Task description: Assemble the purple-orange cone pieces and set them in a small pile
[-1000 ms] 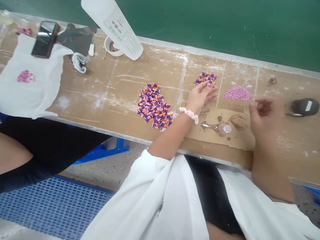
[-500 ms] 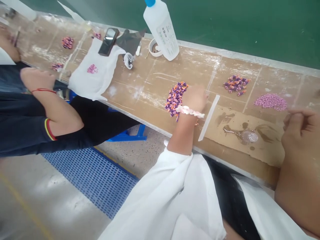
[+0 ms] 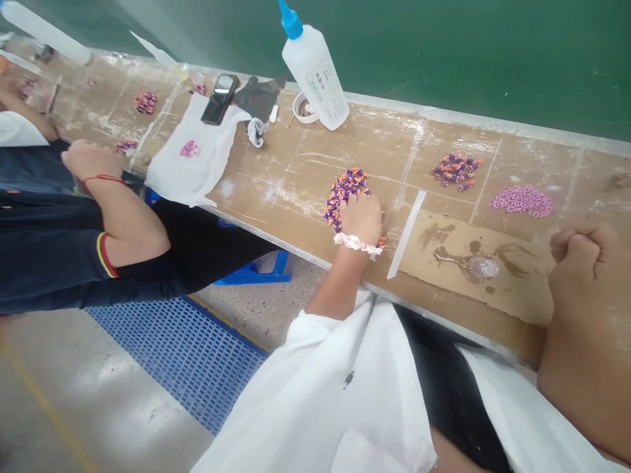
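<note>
My left hand (image 3: 362,220), with a pale scrunchie on its wrist, rests at the right side of a pile of small purple and orange pieces (image 3: 339,190). Its fingers curl down, and the tips are hidden under the hand. At the right edge my right hand (image 3: 586,263) is held closed over the end of a cardboard sheet (image 3: 522,289); whatever is in the fingers does not show. Beyond it lies a heap of tiny pink pieces (image 3: 522,201). A smaller group of purple and orange pieces (image 3: 457,171) sits left of that heap. Clear wet glue (image 3: 480,267) pools on the cardboard.
A white bottle with a blue nozzle (image 3: 318,82) stands at the back beside a tape roll (image 3: 304,108). Leftward lie a phone (image 3: 219,98) and a white cloth (image 3: 190,174). A white strip (image 3: 407,235) borders the cardboard. A co-worker's arm (image 3: 133,210) is at the left.
My left hand has moved left and toward me, onto the purple and orange pile. My right hand has drawn in slightly and turned, its fingers curled tighter. The view has shifted a little.
</note>
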Motion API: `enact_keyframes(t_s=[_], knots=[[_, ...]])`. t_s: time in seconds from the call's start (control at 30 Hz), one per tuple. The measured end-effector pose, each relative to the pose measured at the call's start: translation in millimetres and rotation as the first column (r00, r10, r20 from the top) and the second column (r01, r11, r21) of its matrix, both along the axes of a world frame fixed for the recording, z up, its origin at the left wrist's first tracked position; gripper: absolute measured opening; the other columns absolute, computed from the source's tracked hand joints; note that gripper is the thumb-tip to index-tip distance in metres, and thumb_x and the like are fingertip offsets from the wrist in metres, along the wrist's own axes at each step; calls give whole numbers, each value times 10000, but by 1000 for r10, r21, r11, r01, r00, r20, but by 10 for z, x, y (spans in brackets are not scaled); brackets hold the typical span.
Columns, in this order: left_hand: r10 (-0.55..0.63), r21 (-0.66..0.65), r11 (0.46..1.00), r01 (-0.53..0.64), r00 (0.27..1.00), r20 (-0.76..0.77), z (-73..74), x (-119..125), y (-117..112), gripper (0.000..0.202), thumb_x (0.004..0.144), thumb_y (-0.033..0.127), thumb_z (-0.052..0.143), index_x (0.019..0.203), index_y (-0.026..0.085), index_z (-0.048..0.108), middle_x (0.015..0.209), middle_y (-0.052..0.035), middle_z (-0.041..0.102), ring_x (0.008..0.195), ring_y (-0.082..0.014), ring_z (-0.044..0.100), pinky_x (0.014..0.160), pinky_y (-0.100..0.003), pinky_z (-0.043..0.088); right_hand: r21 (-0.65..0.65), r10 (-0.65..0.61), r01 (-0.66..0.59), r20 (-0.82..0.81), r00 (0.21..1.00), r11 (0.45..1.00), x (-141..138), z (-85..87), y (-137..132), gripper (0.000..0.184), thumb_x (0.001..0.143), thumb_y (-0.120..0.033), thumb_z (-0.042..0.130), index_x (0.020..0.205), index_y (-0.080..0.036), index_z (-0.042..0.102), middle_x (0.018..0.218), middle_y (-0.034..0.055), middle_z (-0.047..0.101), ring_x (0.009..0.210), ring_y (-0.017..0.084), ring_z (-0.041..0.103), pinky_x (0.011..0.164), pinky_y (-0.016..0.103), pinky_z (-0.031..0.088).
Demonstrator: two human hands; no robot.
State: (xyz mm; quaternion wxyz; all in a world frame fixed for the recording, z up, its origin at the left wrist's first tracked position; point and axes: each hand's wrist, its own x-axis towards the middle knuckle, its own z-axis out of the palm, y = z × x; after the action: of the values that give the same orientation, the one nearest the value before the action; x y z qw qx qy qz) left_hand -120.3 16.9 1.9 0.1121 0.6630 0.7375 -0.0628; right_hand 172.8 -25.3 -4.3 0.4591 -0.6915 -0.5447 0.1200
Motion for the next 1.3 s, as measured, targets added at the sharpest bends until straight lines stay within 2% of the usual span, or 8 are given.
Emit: enact_keyframes(t_s=[0.33,0.53,0.63,0.77,0.97,1.07,1.23,1.3], knots=[[-79,76,995,65,974,210,-72,-169,160,158,900,285,529,955,188,642,1041,-91,654,1012,-257,582,866,-389,420,-50,-49,53,78,996,997,-98,171,-61,171,730,-181,415,598,-225,514,513,-19,475,431,111,384,495,293,338],[-95,261,965,-34,880,466,-136,-302,159,47,840,203,608,799,183,618,818,-22,594,812,-154,536,785,-302,411,-168,-54,79,148,988,983,-244,340,-154,221,840,-221,432,874,-252,648,729,3,606,603,137,531,591,298,392],[-122,307,930,-204,616,778,-109,-235,145,91,799,182,657,736,178,591,735,13,562,699,-99,498,703,-253,412,-175,-57,81,139,989,981,-256,336,-159,223,855,-247,418,872,-250,641,723,0,603,577,137,519,593,304,404],[-88,140,942,-305,176,980,-57,-64,197,139,824,230,659,769,169,547,711,23,598,613,-53,524,560,-187,401,-166,-54,75,128,990,983,-257,328,-159,215,851,-246,391,736,-226,572,638,-8,549,532,134,489,566,303,378],[12,-62,899,-434,-117,993,-107,71,290,158,876,193,591,783,180,464,667,56,560,534,-31,531,479,-161,396,-46,-14,17,73,997,999,-162,214,-93,175,823,-232,387,698,-219,509,620,-12,549,495,122,470,537,290,382],[20,-15,868,-497,5,1000,-153,35,280,166,882,235,592,793,191,459,660,69,531,509,-27,500,472,-165,388,-17,-3,4,62,998,1000,-139,188,-88,158,819,-222,402,709,-217,515,620,-10,557,487,121,472,535,291,383],[13,291,852,-434,574,819,-237,-194,242,165,918,312,539,805,199,498,727,22,587,655,-76,561,675,-226,455,-93,-25,37,130,991,995,-166,254,-129,192,831,-205,418,695,-214,554,584,-15,525,473,116,450,551,295,383],[58,329,845,-421,685,726,-263,-303,230,162,917,330,536,819,203,515,768,-2,617,735,-115,590,753,-275,458,-82,-18,29,129,991,996,-172,274,-135,197,824,-207,420,683,-213,558,570,-16,520,460,114,431,551,297,389]])
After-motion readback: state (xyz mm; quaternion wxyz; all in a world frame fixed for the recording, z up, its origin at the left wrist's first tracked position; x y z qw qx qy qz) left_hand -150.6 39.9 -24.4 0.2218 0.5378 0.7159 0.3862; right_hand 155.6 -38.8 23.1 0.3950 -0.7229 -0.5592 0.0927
